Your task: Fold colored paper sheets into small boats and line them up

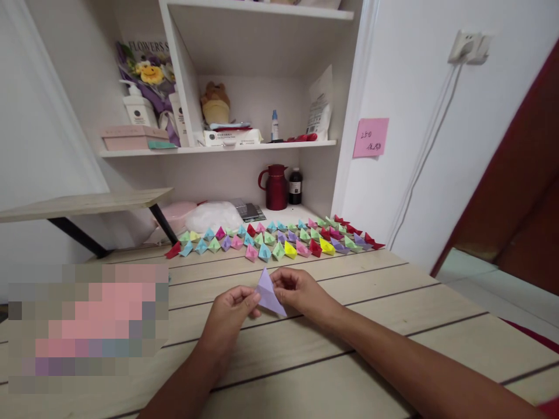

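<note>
A folded piece of lilac paper (268,294) with pointed corners is held up just above the table, between my two hands. My left hand (237,305) pinches its left edge between thumb and fingers. On the other side, my right hand (294,289) grips the paper, its fingers curled partly behind it. Beyond my hands stand rows of small folded paper boats in many colours, among them a blue boat (264,252), a yellow boat (290,250) and a red boat (315,248).
The slatted wooden table (349,378) spans the foreground. A raised wooden stand (87,203) is at the left, above a blurred-out pink patch (105,314). Behind the boats, a shelf unit (218,149) holds a red jug (276,187) and a dark bottle (296,186).
</note>
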Motion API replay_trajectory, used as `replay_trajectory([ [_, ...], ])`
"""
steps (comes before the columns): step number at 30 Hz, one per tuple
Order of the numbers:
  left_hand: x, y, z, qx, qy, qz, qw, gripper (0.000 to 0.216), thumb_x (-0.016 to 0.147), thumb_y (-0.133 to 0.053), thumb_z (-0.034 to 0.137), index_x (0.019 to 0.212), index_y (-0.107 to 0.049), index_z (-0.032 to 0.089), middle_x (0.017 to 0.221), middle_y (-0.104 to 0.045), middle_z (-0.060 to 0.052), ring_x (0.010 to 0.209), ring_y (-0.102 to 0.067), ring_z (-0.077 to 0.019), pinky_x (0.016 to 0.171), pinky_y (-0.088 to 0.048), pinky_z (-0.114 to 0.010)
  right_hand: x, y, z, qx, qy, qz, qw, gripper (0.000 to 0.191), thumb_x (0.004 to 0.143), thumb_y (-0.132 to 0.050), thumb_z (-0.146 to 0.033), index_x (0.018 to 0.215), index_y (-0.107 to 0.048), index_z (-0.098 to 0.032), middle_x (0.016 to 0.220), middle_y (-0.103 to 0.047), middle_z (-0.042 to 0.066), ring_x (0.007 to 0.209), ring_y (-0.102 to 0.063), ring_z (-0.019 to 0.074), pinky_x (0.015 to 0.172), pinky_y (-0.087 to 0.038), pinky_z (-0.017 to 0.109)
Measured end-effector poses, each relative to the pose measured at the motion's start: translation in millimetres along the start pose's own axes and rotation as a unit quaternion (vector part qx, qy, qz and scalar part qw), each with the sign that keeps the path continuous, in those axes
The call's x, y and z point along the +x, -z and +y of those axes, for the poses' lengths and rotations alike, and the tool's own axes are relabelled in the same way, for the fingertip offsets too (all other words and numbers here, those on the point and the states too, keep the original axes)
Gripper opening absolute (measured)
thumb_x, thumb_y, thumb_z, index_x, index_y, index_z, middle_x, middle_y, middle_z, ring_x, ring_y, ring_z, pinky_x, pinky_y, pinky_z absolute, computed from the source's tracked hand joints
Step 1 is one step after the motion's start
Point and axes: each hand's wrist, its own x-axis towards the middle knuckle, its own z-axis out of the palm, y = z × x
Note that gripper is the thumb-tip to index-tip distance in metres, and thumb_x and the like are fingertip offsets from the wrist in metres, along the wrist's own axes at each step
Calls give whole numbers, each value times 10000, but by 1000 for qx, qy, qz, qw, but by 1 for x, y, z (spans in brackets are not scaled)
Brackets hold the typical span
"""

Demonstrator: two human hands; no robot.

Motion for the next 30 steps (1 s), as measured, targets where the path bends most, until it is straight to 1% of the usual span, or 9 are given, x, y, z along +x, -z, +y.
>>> replay_trajectory([
  [6, 0, 1, 0, -17, 1, -12, 1000, 245, 759, -657, 397, 754, -691, 155, 601, -630, 17, 663, -581, -146, 734, -429, -269, -6, -1, -7, 6, 46, -85, 995, 222, 751, -687, -277, 924, -620, -155, 724, -540, -27, 640, -465, 101, 605, -391, 216],
  [10, 1, 1, -1, -10, 4, -48, 999, 205, 748, -661, 350, 741, -689, 147, 586, -623, 18, 632, -571, -136, 701, -426, -260, -7, -1, -2, -65, 60, -71, 994, 125, 739, -651, -160, 834, -570, -165, 680, -499, -50, 611, -434, 91, 575, -376, 197],
  [15, 4, -2, -2, -3, 6, -55, 998, 209, 734, -662, 347, 768, -680, 141, 569, -610, 18, 573, -561, -124, 647, -436, -256, -6, -3, 7, -78, 33, -58, 995, 154, 716, -570, -103, 819, -490, -186, 656, -524, -61, 546, -467, 84, 509, -389, 178],
  [19, 6, -5, -11, -7, -14, -39, 999, 292, 744, -635, 355, 957, -614, 155, 705, -615, 13, 569, -576, -122, 627, -466, -275, -4, -5, 12, -53, 12, -52, 997, 149, 717, -566, -137, 798, -455, -197, 623, -520, -70, 494, -481, 81, 468, -417, 180],
  [22, 8, -6, -18, 25, -59, 30, 997, 397, 726, -647, 324, 1078, -515, 196, 853, -572, 10, 622, -583, -121, 652, -484, -288, -3, -6, 14, -39, 7, -46, 998, 147, 709, -554, -139, 795, -452, -200, 628, -530, -68, 489, -503, 86, 456, -439, 186],
  [24, 9, -5, -20, 94, -114, 105, 983, 391, 714, -666, 311, 1050, -494, 210, 945, -544, -9, 673, -585, -124, 705, -491, -309, -2, -7, 15, -39, 3, -39, 998, 151, 704, -551, -139, 795, -449, -201, 627, -534, -70, 476, -513, 84, 445, -442, 182],
  [26, 8, -3, -20, 177, -171, 145, 958, 279, 730, -652, 293, 953, -506, 209, 968, -532, -21, 698, -579, -131, 737, -487, -322, -2, -8, 16, -46, 1, -34, 998, 148, 705, -547, -144, 792, -442, -202, 611, -526, -76, 448, -511, 79, 432, -437, 178],
  [29, 6, -3, -18, 243, -214, 101, 941, 47, 758, -575, 197, 782, -537, 213, 839, -553, -3, 682, -561, -139, 686, -469, -292, -2, -9, 17, -67, 1, -21, 998, 130, 716, -537, -161, 777, -432, -206, 584, -495, -87, 412, -492, 74, 405, -414, 174],
  [30, 5, -4, -17, 250, -217, 79, 940, 49, 757, -555, 167, 743, -551, 214, 789, -561, 4, 673, -559, -141, 667, -463, -280, -2, -9, 17, -76, 3, -15, 997, 121, 720, -532, -167, 774, -431, -207, 580, -484, -89, 407, -482, 73, 397, -403, 173],
])
